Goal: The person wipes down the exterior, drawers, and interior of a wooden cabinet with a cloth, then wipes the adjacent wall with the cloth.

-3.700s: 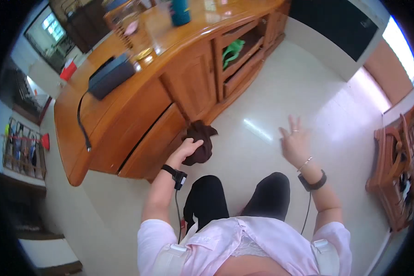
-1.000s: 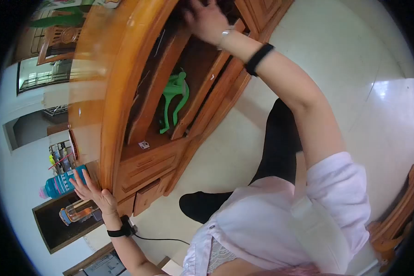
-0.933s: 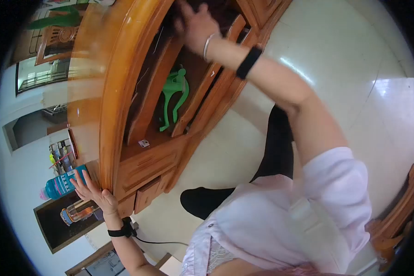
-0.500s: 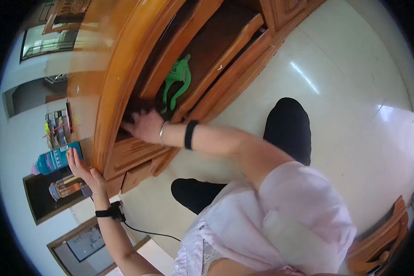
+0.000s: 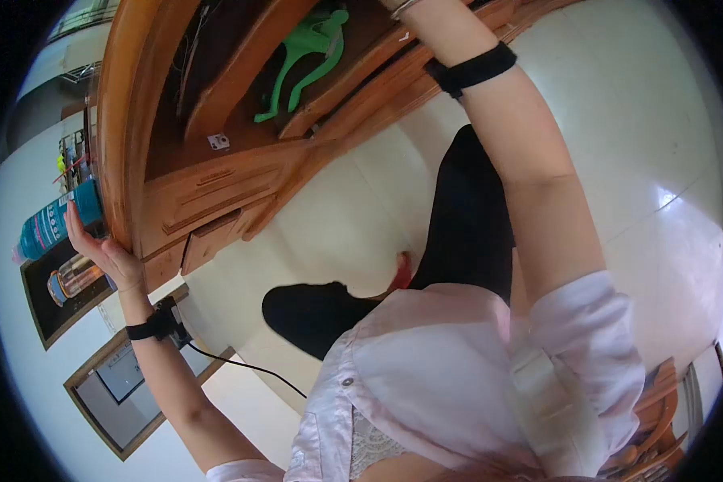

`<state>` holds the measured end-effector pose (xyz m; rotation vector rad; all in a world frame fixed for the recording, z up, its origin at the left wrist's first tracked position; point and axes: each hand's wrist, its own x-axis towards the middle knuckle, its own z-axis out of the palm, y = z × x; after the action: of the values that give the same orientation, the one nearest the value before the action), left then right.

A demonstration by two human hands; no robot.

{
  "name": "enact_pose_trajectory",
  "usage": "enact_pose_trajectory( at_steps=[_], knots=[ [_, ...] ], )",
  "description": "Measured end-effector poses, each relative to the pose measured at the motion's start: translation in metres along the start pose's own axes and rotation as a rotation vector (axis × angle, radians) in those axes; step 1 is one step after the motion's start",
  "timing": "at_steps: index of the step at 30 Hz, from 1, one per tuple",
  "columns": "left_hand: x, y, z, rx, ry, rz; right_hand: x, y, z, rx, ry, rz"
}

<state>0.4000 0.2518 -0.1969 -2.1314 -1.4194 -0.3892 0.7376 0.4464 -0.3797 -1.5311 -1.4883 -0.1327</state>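
- Teal bottle, just beside the left hand's fingers, by the top edge of the wooden cabinet.
- Left hand: fingers spread free, heel at that edge; contact unclear.
- Green plastic piece, in the cabinet's open compartment near its front edge.
- Right arm extends past the view; its hand's grip cannot be told.

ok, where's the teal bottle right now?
Head view, far left: the teal bottle stands on the wooden cabinet, by the left hand and just above the lidded jar in the image.
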Motion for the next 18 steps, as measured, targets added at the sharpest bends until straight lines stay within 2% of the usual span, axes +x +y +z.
enact_pose_trajectory(
  at_steps=[1,4,5,7,8,11,12,13,15,16,18],
  knots=[
    [-0.003,-0.003,0.0,0.004,0.003,-0.001,-0.008,-0.005,0.002,0.004,0.003,-0.002],
    [-0.005,-0.011,0.0,-0.096,0.034,-0.041,-0.032,-0.016,-0.017,0.275,-0.217,-0.066],
    [-0.005,-0.009,0.0,-0.088,0.08,-0.028,-0.035,-0.016,-0.028,0.273,-0.21,-0.057],
    [-0.013,-0.014,-0.003,-0.086,0.12,-0.013,-0.045,-0.016,-0.051,0.392,-0.308,0.029],
    [-0.018,-0.024,-0.002,-0.071,0.168,-0.009,-0.051,-0.02,-0.062,0.431,-0.278,0.08],
    [-0.019,-0.027,0.002,-0.077,0.293,-0.012,-0.074,-0.019,-0.078,0.453,-0.276,0.096],
    [-0.021,-0.025,0.003,-0.095,0.332,-0.021,-0.076,-0.018,-0.086,0.487,-0.427,0.149],
    [-0.022,-0.024,0.001,-0.105,0.333,-0.019,-0.087,-0.016,-0.083,0.478,-0.424,0.153],
    [-0.02,-0.024,-0.002,-0.04,0.359,0.124,-0.106,-0.013,-0.075,0.4,-0.471,0.052],
    [-0.019,-0.024,-0.002,-0.047,0.378,0.13,-0.111,-0.014,-0.083,0.359,-0.54,0.121],
    [-0.018,-0.021,-0.004,-0.103,0.355,0.234,-0.121,-0.019,-0.089,0.307,-0.579,0.102]
  ],
)
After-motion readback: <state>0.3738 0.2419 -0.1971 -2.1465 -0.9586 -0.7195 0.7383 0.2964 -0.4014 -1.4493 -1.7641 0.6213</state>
